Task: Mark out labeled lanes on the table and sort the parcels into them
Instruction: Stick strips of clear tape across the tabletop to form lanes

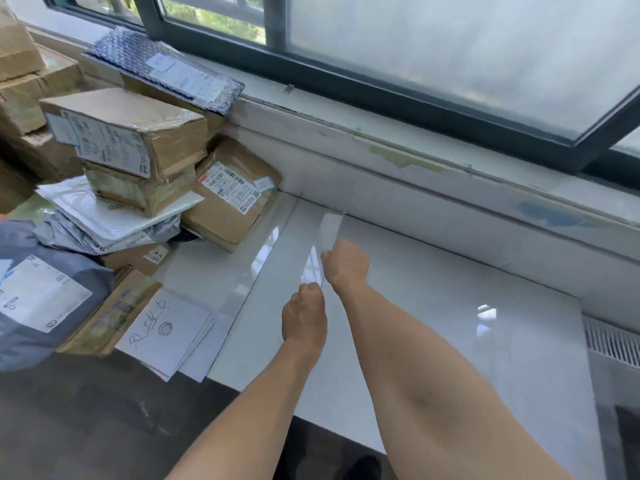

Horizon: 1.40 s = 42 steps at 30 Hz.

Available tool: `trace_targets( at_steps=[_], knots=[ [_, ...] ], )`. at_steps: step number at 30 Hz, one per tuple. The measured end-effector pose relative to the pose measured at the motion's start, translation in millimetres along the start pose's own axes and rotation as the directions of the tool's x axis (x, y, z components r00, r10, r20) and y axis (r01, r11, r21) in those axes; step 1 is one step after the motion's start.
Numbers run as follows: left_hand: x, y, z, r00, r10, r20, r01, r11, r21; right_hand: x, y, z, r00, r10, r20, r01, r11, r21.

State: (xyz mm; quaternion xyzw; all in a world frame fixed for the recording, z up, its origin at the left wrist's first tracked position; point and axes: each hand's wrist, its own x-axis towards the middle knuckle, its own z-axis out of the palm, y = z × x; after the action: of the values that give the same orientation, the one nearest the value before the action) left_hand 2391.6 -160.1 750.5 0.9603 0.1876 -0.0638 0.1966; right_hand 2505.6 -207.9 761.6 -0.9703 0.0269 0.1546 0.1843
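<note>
A strip of clear tape [330, 230] runs from the table's far edge toward me over the glossy white table [433, 306]. My right hand [346, 263] grips the strip partway along. My left hand [306, 306] sits just nearer me and pinches the strip's near end between curled fingers. Several parcels are heaped at the left: taped cardboard boxes [131, 133], a labeled box [232, 195] leaning on the wall, white mailers [104, 213] and a grey bag [41, 292]. Handwritten paper sheets [166, 330] lie at the table's left front corner.
A bubble-wrap mailer [173, 71] lies on the window sill [415, 147] above the heap. The window frame [381, 95] runs along the back. A radiator grille [613, 344] is at the right, and dark floor [86, 427] shows below the table's front edge.
</note>
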Motion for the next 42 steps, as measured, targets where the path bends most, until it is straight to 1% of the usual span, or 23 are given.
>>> trace_targets(
  at_steps=[3, 6, 9, 13, 16, 23, 30, 42],
  knots=[
    [-14.9, 24.2, 24.9, 0.997, 0.067, 0.04, -0.067, 0.998, -0.017, 5.7, 45.9, 2.5, 0.998, 0.056, -0.029, -0.055, 0.998, 0.01],
    [-28.1, 45.6, 50.9, 0.993, 0.083, 0.078, -0.08, 0.996, -0.045, 6.4, 84.1, 9.6, 0.997, 0.075, -0.022, -0.075, 0.997, -0.005],
    [-40.5, 64.2, 77.8, 0.989, 0.101, 0.11, -0.095, 0.994, -0.062, -0.3, 122.0, 14.0, 0.992, 0.125, -0.026, -0.124, 0.992, 0.033],
    [-43.4, 85.3, 99.1, 0.983, 0.135, 0.124, -0.128, 0.99, -0.056, 2.2, 158.3, 11.8, 0.987, 0.159, -0.032, -0.157, 0.986, 0.052],
    [-41.1, 100.1, 108.3, 0.982, 0.134, 0.136, -0.128, 0.991, -0.05, 8.2, 175.8, 8.9, 0.984, 0.17, -0.045, -0.168, 0.985, 0.048],
    [-33.6, 122.4, 122.3, 0.982, 0.124, 0.143, -0.116, 0.991, -0.061, 23.0, 199.6, 4.3, 0.983, 0.168, -0.079, -0.166, 0.986, 0.033],
    [-27.1, 122.0, 132.4, 0.983, 0.082, 0.162, -0.071, 0.995, -0.076, 31.1, 200.1, 12.7, 0.989, 0.131, -0.063, -0.131, 0.991, 0.005],
    [-23.8, 121.3, 144.3, 0.98, 0.061, 0.189, -0.053, 0.997, -0.048, 33.5, 206.4, 18.4, 0.992, 0.125, -0.032, -0.126, 0.991, -0.034]
  ],
)
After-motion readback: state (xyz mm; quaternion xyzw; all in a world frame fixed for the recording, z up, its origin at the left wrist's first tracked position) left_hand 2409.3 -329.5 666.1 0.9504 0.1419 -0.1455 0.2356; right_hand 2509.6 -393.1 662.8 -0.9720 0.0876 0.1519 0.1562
